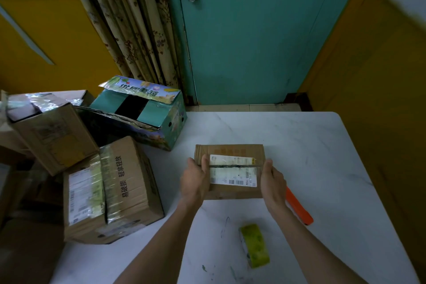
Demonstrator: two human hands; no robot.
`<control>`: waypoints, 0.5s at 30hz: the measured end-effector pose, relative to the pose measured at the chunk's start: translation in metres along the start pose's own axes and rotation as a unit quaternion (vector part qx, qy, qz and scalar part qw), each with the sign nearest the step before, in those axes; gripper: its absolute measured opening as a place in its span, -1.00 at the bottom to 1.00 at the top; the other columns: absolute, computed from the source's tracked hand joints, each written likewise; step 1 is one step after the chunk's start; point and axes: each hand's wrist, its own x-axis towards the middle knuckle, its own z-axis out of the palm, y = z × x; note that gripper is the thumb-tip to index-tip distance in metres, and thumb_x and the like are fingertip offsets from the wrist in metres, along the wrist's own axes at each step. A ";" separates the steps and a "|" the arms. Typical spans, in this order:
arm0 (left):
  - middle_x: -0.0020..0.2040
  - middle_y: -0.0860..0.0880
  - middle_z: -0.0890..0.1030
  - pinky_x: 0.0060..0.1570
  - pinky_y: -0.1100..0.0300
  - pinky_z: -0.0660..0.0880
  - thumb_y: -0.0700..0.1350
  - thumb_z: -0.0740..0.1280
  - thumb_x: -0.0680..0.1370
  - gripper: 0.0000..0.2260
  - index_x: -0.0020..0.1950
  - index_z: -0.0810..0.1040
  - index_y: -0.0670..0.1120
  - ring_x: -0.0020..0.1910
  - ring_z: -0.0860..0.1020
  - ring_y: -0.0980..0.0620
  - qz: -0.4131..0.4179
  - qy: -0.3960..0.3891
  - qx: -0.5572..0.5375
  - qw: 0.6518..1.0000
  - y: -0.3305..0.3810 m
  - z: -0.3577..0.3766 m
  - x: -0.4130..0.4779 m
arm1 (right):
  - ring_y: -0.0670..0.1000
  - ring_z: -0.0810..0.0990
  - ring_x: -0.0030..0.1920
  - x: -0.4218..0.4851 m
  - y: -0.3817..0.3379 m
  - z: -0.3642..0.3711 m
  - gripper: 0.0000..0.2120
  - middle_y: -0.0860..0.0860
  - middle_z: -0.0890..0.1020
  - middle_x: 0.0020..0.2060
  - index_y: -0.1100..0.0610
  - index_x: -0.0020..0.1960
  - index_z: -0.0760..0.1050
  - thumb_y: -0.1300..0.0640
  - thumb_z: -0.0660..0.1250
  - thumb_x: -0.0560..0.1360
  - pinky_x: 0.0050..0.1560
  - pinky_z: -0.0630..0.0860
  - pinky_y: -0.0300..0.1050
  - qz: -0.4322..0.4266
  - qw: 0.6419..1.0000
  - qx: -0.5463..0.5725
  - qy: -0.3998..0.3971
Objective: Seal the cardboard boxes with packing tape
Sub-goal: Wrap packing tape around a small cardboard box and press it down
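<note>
White, marble-patterned bench fills the lower right of the view, set against a teal door with a round knob, a flowered curtain and yellow walls. Near the middle of the bench lies the small brown cardboard box, flaps down. A white shipping label on its top is split along the centre seam, which shows no fresh tape.

The left hand grips the box's end at 9 o'clock, with the thumb laid over the top edge and the fingers wrapped round the side. The right hand grips the end at 3 o'clock with its thumb at the top edge; its fingers are hidden behind the box.

At 5 o'clock from the box, near but apart, a roll of yellow-green packing tape stands on edge. At 4 o'clock an orange, bar-shaped tool lies flat, its far end hidden by the right wrist.

At 9 o'clock, at the bench's edge, sits a large brown carton with black printed characters, taped along its top. At 10 o'clock is a tilted brown carton, and at 11 o'clock a teal printed carton with loose flaps.
</note>
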 end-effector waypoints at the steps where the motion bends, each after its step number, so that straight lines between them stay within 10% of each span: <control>1: -0.04 -0.07 0.62 -0.09 0.00 0.59 0.28 0.05 0.67 -0.56 0.15 0.40 -0.08 -0.11 0.62 -0.09 0.008 -0.004 -0.024 1.000 -0.002 0.000 0.000 | -0.13 0.59 -0.32 -0.006 -0.002 -0.004 -0.49 -0.03 0.62 -0.32 0.11 -0.19 0.55 -0.05 -0.04 0.71 -0.40 0.42 -0.33 -0.007 0.999 0.031 0.008; 6: 0.02 -0.06 0.65 0.06 -0.11 0.61 0.39 0.08 0.60 -0.44 0.21 0.47 -0.08 -0.01 0.64 -0.02 -0.025 -0.030 -0.194 0.980 -0.024 0.011 0.002 | -0.12 0.56 -0.35 -0.026 -0.016 -0.007 -0.58 -0.04 0.62 -0.38 0.12 -0.27 0.58 0.02 0.16 0.67 -0.41 0.40 -0.38 -0.133 0.985 0.096 0.055; 9: 0.05 -0.10 0.61 0.09 -0.07 0.55 0.22 0.03 0.70 -0.63 0.20 0.40 -0.04 0.02 0.59 -0.08 -0.072 -0.018 -0.179 0.981 -0.020 0.011 0.004 | -0.21 0.48 0.07 -0.032 -0.020 0.007 -0.79 -0.10 0.66 0.05 0.07 0.12 0.68 0.08 0.29 0.61 -0.06 0.35 -0.57 -0.246 0.965 -0.038 0.082; 15: -0.06 -0.14 0.71 -0.07 0.08 0.55 0.20 0.04 0.71 -0.49 0.07 0.67 -0.10 -0.06 0.66 -0.11 -0.066 -0.014 -0.223 0.973 -0.004 -0.018 0.001 | 0.09 0.51 0.11 -0.048 -0.035 0.048 -0.63 -0.06 0.67 0.14 0.01 0.06 0.70 -0.19 0.25 0.51 0.00 0.57 0.00 -0.369 0.911 -0.156 0.103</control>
